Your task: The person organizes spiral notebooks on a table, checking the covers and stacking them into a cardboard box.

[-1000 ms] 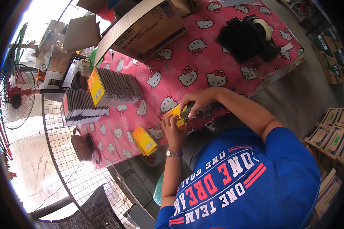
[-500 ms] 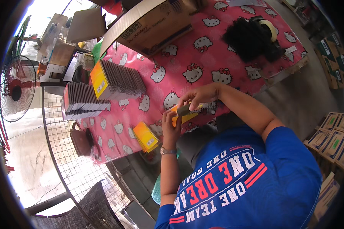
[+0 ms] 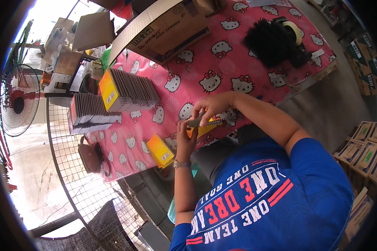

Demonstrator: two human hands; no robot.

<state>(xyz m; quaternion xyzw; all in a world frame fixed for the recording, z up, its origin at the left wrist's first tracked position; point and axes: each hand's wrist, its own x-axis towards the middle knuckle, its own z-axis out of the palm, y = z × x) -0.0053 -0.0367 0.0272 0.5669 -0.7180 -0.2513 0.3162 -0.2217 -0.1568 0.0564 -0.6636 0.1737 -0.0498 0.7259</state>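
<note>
A yellow-orange spiral notebook (image 3: 203,130) lies at the table's near edge, its coil (image 3: 216,122) running along its far side toward the right. My left hand (image 3: 186,137), with a watch on the wrist, is closed at the notebook's left end. Over the coil, my right hand (image 3: 211,107) pinches a small dark olive, block-like object (image 3: 194,122) whose kind I cannot make out. Its left end meets the fingertips of my left hand. To the left lies a small pile of yellow spiral notebooks (image 3: 160,151).
Tall stacks of spiral notebooks (image 3: 132,90) stand at the left, another stack (image 3: 90,109) beside them. Behind is a large open carton (image 3: 171,33). Black bristly material (image 3: 266,42) and a tape roll (image 3: 296,32) lie far right. A brown pouch (image 3: 89,155) sits at the left edge.
My right hand has shifted slightly left with the dark olive object, which now sits nearer my left fingertips. The notebook stays in about the same place.
</note>
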